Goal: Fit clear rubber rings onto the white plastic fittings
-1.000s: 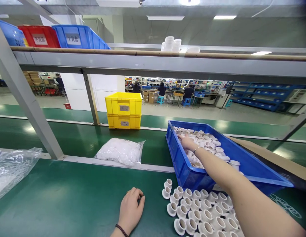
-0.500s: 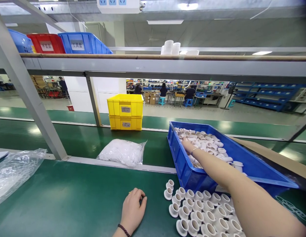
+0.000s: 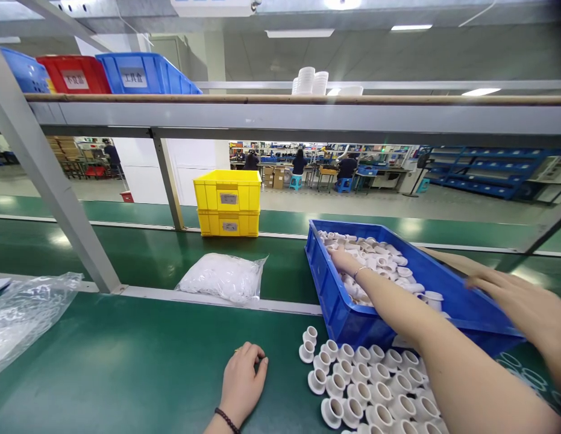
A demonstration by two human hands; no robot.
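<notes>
My left hand (image 3: 244, 374) rests on the green tabletop, its fingers loosely curled under with nothing visible in them. Over the near left wall of a blue bin (image 3: 323, 289), my right hand (image 3: 346, 263) reaches into a heap of white flanged plastic sleeves (image 3: 375, 256). The fingertips are hidden among the pieces, so their grip does not show. Below my right forearm, several rows of white flanged sleeves (image 3: 359, 392) stand on the table with their open ends up. Another person's hand (image 3: 510, 295) is over the right side of the bin.
A clear bag of white pieces (image 3: 221, 277) lies behind my left hand. Two stacked yellow crates (image 3: 228, 205) stand farther back. Crumpled clear plastic (image 3: 31, 313) lies at left beside a slanted metal post (image 3: 58, 175). Thin pale rings (image 3: 524, 371) lie right of the bin.
Another person's hand has come in from the right over the bin, which has shifted slightly. My left hand has stayed put, and my right hand remains in the heap.
</notes>
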